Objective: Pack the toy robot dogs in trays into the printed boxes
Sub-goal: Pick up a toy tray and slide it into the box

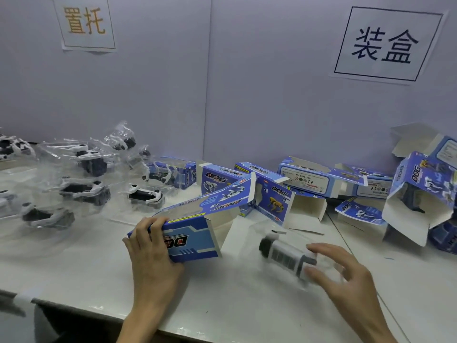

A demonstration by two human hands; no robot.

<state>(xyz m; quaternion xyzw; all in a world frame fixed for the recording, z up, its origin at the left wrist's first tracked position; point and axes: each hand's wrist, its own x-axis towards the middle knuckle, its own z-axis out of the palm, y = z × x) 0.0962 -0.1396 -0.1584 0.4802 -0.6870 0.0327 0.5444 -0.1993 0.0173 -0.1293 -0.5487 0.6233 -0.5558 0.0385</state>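
Currently: left hand [153, 256] grips open-ended DOG box [190, 235]; right hand [346, 273], fingers curled, seemingly holds blurred trayed robot dog [284, 253].

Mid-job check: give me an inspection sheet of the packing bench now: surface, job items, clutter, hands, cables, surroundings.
Surface: white table, partly covered by stock.
Job's things: printed box, right end open; toy dog in clear tray lying just right of that opening, outside it; trayed dogs at left; open boxes heaped at back and right.
Clutter: pale strip, perhaps tape, at front-left edge.
Grippers: left hand grips the printed box; right hand at the tray's right end, blurred, grip unclear.
Cables: nothing seen.
Surroundings: grey partition with two paper signs.
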